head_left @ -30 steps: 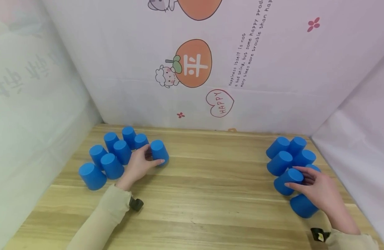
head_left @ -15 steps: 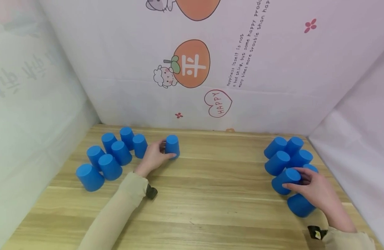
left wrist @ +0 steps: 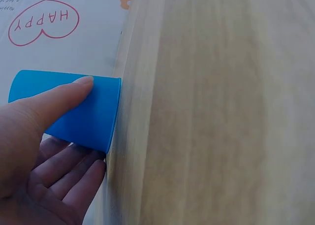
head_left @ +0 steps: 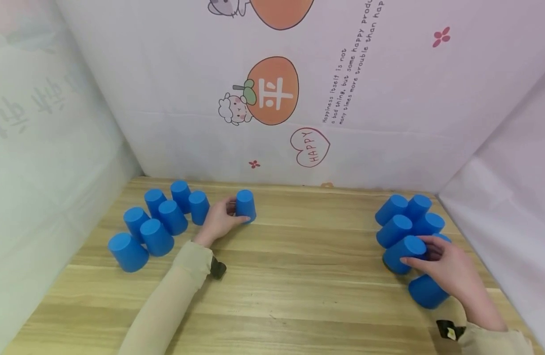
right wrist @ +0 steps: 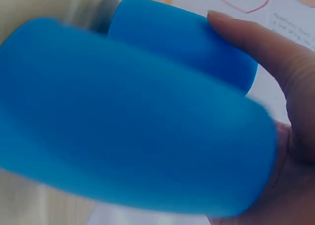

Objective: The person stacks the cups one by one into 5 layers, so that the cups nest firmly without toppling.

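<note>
Out in front, my left hand (head_left: pixel 221 219) grips an upside-down blue cup (head_left: pixel 245 206) between thumb and fingers. In the left wrist view the thumb lies along one side of that cup (left wrist: pixel 86 119), with its rim at the wood. My right hand (head_left: pixel 454 271) holds another upside-down blue cup (head_left: pixel 401 255) in the right-hand cluster. The right wrist view shows the thumb on this cup (right wrist: pixel 182 43); a nearer blue cup (right wrist: pixel 133 121), large and blurred, hides much of the hold. Whether either held cup is off the table cannot be told.
Several upturned blue cups (head_left: pixel 157 237) stand in rows at the left of the wooden table (head_left: pixel 299 276). More cups (head_left: pixel 394 230) cluster at the right, one (head_left: pixel 427 291) just in front of the right hand. A printed white cloth (head_left: pixel 365 158) rises behind the table.
My left hand has carried its cup rightward, away from the left group, then nearly stopped. The right hand's cup has shifted slightly, up and left in the view.
</note>
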Demonstrator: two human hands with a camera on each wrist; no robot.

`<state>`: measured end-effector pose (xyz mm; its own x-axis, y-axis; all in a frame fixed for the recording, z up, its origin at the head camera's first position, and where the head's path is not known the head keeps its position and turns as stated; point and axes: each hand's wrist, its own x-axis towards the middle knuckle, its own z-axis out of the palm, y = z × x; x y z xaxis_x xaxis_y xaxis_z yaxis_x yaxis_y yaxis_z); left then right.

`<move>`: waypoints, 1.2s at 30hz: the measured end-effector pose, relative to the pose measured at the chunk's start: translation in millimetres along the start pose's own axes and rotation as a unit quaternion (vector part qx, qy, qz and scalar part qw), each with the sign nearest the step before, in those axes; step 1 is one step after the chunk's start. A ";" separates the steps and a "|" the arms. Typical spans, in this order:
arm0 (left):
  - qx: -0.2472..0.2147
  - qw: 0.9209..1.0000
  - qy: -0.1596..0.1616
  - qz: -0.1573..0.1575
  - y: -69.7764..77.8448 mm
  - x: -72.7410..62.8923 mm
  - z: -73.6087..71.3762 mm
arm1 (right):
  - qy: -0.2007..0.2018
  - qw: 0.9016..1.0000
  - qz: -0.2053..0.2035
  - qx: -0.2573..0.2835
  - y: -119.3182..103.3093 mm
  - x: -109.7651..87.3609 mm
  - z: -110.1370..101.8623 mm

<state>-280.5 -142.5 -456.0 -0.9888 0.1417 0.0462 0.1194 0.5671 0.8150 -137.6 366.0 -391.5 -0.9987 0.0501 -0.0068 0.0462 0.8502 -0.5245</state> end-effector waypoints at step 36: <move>0.038 0.981 0.180 0.069 2.6 -119.9 -88.4 | -0.044 0.965 -0.175 0.190 -148.4 79.7 110.0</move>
<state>-169.5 -229.8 -408.4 -0.9288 -0.0664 0.3645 0.2467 0.6233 0.7420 -226.3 186.2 -407.8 -0.9508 -0.2634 0.1634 -0.2877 0.5534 -0.7817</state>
